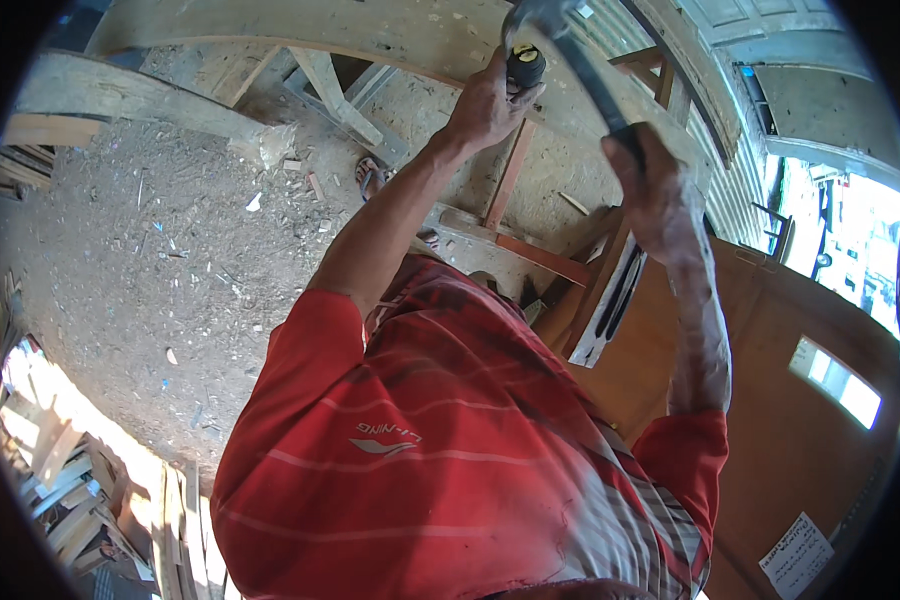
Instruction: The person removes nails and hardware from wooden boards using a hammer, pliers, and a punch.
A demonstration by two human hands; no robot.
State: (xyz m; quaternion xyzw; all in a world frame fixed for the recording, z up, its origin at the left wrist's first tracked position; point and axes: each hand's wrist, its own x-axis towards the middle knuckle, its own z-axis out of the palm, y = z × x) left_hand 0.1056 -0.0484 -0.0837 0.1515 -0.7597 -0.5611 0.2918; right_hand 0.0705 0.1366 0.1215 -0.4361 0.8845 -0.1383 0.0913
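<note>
My left hand (485, 110), reaching out at the top, is wrapped round a dark tool handle (526, 66) with a yellow disc on its round end. The rest of that tool is hidden. A hammer (588, 80) is gripped by my right hand (652, 190) at the lower part of its dark handle. Its metal head, blurred and partly cut by the top edge, hangs just above the tool handle; whether they touch I cannot tell. Beneath both lies a wide wooden board (400, 28).
Wooden braces (330, 95) stand below the board. At left is another plank (135, 95), over dirt ground (200, 260) strewn with wood chips. Scrap wood (80, 490) piles up at lower left. A brown panel (750, 340) stands close by my right arm.
</note>
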